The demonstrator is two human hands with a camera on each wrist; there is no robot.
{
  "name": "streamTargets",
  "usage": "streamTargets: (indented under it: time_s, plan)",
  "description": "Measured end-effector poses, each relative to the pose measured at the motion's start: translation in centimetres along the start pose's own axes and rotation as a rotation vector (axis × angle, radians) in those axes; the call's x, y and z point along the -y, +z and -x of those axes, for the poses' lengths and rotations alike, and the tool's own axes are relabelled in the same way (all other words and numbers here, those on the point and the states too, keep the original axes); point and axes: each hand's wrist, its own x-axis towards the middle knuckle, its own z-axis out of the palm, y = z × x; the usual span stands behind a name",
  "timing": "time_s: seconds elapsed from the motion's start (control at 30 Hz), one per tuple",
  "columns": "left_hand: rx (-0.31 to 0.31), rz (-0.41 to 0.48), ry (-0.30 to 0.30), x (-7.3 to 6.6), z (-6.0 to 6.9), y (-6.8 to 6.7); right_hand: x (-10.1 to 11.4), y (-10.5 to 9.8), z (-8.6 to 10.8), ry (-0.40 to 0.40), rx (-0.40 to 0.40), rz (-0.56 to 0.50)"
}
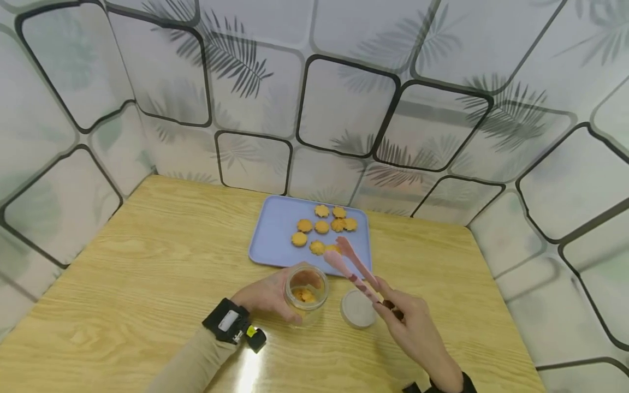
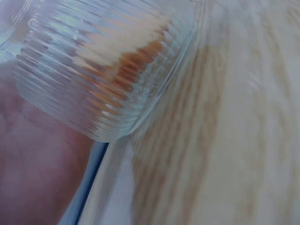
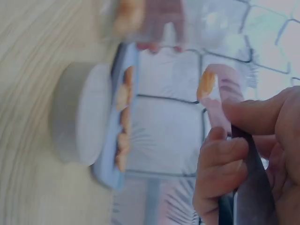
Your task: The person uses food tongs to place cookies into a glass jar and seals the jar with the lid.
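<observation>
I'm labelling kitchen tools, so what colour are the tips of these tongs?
The tongs' tips are pink, showing best in the head view.

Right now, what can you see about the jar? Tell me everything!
The jar is clear and looks like glass or plastic, with ribbed sides and a round, open mouth facing upward. Golden cookies lie inside. The left hand holds it on the near side of the blue tray. I can't tell whether its base touches the table.

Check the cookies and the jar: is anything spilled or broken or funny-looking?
Nothing stands out. I see no spill or break: scalloped cookies lie on the blue tray, more sit inside the open ribbed jar, and the pale round lid rests on the wooden table nearby.
</observation>
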Motion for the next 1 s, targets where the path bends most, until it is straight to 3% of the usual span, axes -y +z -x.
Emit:
streamTargets:
  time_s: [0.2, 0.47, 0.7, 1.0]
  plan:
    - [-0.006, -0.014, -0.021, -0.3, 0.1, 0.0, 2.0, -0.6, 0.8, -0.088, 0.01, -0.109]
    - [-0.011, 0.002, -0.075, -0.5, 0.2, 0.1, 3.1, -0.5, 1.6, -0.171, 0.094, -0.104]
    - [-0.032, -0.017, -0.099, -0.4, 0.1, 0.2, 3.3, -0.4, 1.7, -0.164, 0.111, -0.066]
    - [-0.003, -0.022, -0.048, -0.3, -0.1, 0.1, 3.2, -0.2, 1.4, -0.137, 0.157, -0.069]
